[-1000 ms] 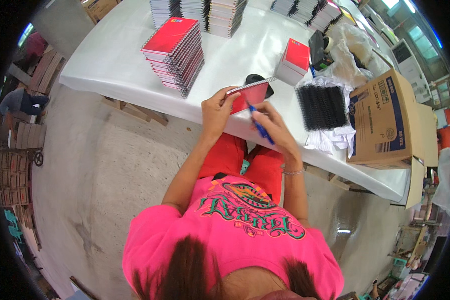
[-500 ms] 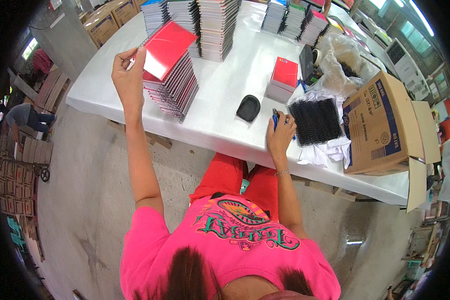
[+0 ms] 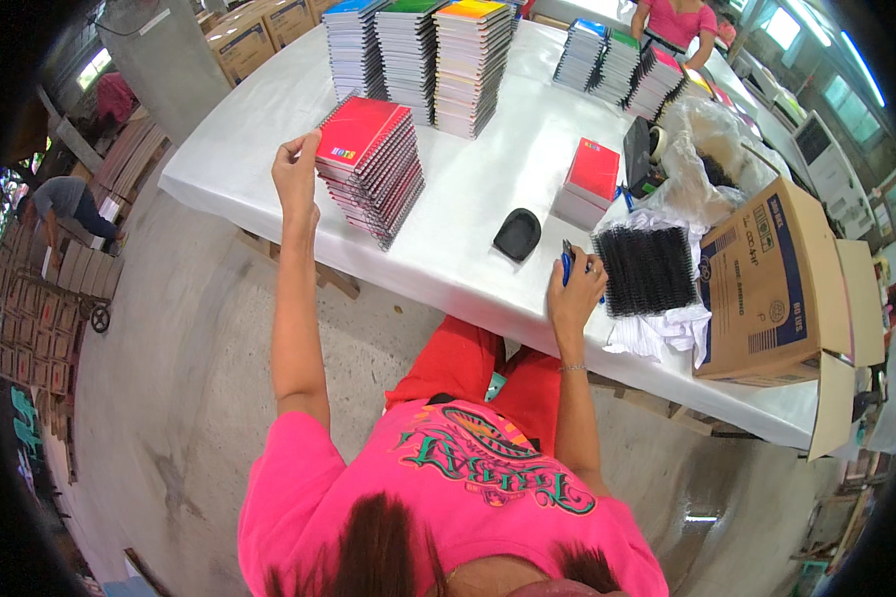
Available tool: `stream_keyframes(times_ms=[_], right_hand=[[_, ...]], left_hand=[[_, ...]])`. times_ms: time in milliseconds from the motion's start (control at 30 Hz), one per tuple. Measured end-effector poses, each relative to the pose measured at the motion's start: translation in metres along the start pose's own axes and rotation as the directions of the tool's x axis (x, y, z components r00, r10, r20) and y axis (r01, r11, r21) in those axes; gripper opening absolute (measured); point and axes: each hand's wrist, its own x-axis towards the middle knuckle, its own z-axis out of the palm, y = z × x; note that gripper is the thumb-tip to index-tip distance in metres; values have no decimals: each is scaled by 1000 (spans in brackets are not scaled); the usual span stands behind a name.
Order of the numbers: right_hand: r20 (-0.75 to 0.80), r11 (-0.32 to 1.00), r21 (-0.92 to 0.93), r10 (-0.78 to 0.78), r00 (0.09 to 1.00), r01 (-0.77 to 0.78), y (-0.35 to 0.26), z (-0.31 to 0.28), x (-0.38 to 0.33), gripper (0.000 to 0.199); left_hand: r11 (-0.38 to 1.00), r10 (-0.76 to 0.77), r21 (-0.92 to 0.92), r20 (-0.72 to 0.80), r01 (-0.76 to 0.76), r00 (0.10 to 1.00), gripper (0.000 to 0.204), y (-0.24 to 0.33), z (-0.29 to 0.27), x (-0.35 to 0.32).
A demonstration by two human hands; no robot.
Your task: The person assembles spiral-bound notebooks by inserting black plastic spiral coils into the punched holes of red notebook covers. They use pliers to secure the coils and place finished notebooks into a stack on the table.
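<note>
My left hand is raised at the left edge of a leaning stack of red spiral notebooks on the white table; its fingers touch the corner of the top notebook. My right hand is shut on a blue tool and rests at the table's front edge, beside a pile of black spiral bindings. A small black oval object lies between the two hands. A short stack of red-covered pads stands behind it.
Taller stacks of notebooks stand at the back of the table, with more to the right. An open cardboard box sits at the right. A tape dispenser and a plastic bag lie nearby. Another person stands across the table.
A second ago both hands held a red notebook in front of me. My left hand carried it to the red stack and laid it on top; my right hand moved to the black bindings.
</note>
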Motion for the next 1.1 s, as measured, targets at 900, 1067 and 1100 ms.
stream_keyframes(times_ms=[900, 1067, 1100], right_hand=[[-164, 901, 432, 118, 979, -36, 23, -10, 132, 33], [-22, 829, 549, 147, 989, -111, 21, -4, 149, 34], [-19, 812, 572, 150, 988, -112, 16, -2, 146, 34]], left_hand=[[859, 313, 388, 118, -334, 942, 36, 39, 8, -1], [698, 432, 126, 712, -705, 554, 38, 59, 62, 43], [686, 381, 142, 765, -713, 519, 41, 53, 68, 48]])
